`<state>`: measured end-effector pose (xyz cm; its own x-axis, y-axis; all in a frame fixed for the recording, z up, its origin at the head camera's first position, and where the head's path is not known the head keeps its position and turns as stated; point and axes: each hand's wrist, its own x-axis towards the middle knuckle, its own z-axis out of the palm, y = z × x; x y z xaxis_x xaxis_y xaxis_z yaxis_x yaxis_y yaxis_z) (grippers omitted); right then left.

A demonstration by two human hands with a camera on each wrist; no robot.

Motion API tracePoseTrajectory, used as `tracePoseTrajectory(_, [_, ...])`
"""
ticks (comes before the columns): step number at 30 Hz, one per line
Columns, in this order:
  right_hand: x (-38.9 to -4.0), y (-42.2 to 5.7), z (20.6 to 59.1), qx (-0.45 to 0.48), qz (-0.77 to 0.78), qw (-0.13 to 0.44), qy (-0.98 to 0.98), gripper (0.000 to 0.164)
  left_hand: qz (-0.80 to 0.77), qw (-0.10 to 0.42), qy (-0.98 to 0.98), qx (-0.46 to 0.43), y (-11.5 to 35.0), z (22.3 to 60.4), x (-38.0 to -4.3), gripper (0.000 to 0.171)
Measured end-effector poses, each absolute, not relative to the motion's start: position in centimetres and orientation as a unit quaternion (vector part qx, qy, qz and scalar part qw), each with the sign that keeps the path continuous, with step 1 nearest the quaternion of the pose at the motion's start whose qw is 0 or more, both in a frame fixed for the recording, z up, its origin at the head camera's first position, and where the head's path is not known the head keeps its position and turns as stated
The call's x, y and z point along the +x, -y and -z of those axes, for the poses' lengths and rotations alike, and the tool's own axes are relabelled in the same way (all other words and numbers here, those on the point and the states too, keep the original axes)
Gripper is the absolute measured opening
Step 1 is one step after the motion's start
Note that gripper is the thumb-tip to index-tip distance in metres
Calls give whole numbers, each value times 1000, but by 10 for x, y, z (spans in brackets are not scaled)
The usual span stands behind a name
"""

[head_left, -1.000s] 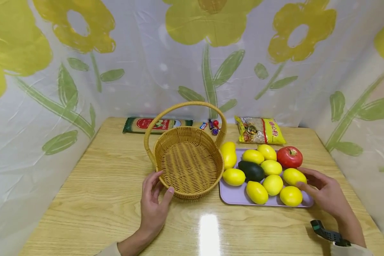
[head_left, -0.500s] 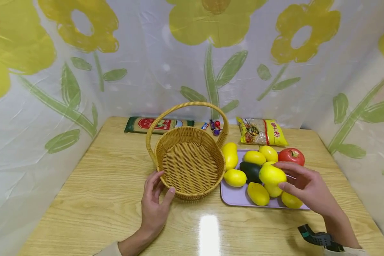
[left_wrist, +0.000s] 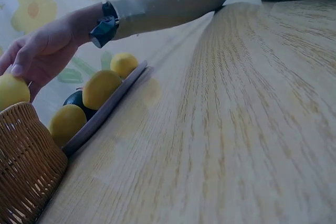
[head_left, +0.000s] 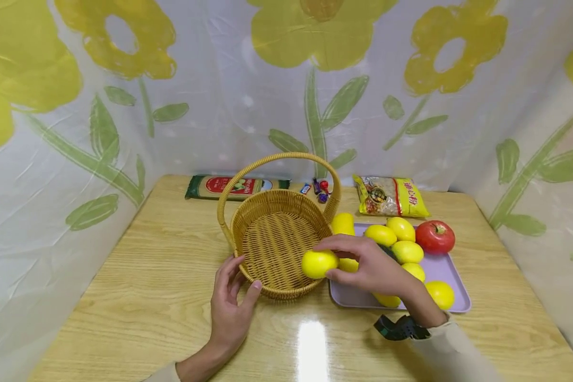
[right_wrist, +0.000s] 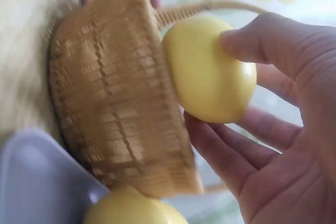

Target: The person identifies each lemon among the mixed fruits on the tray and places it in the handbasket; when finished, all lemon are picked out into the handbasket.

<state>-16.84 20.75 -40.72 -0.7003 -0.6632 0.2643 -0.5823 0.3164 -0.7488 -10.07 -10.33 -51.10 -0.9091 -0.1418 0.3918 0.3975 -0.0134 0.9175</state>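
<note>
My right hand (head_left: pixel 370 265) pinches a lemon (head_left: pixel 319 264) between thumb and fingers, over the right rim of the wicker basket (head_left: pixel 286 292). The right wrist view has this lemon close beside the rim. My left hand (head_left: pixel 231 310) holds the basket's near left side, its fingers and thumb curved at the rim. Nothing lies on the basket's woven floor. To the right, a purple tray (head_left: pixel 458 289) carries several more lemons (head_left: pixel 407 252), a longer yellow fruit (head_left: pixel 343 224), a red pomegranate (head_left: pixel 435 237) and a dark green, avocado-like fruit (head_left: pixel 389 253), mostly hidden behind my right hand.
At the back lie a green and red noodle packet (head_left: pixel 239 185), some small wrapped candies (head_left: pixel 322 190) and a yellow bag of dry food (head_left: pixel 391 196). The basket's tall handle (head_left: pixel 279 156) arches over its opening. A flower-print curtain (head_left: pixel 219 106) surrounds the wooden table (head_left: pixel 148 276).
My right hand has picked up a lemon from the tray's right side and carried it left to the basket's rim. My left hand stays on the basket.
</note>
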Motion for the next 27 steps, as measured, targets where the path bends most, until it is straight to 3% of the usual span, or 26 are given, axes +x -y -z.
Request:
tracePoseTrajectory(16, [-154, -166, 419, -422, 449, 38, -787, 44, 703, 193, 679, -88, 105, 509, -99, 62])
tracePoseTrajectory(21, [-149, -191, 418, -395, 487, 42, -778, 49, 704, 188, 680, -79, 103, 509, -100, 62])
tracePoseTrajectory(27, [-131, -261, 417, -312, 540, 40, -780, 49, 706, 182, 681, -78, 103, 509, -100, 63])
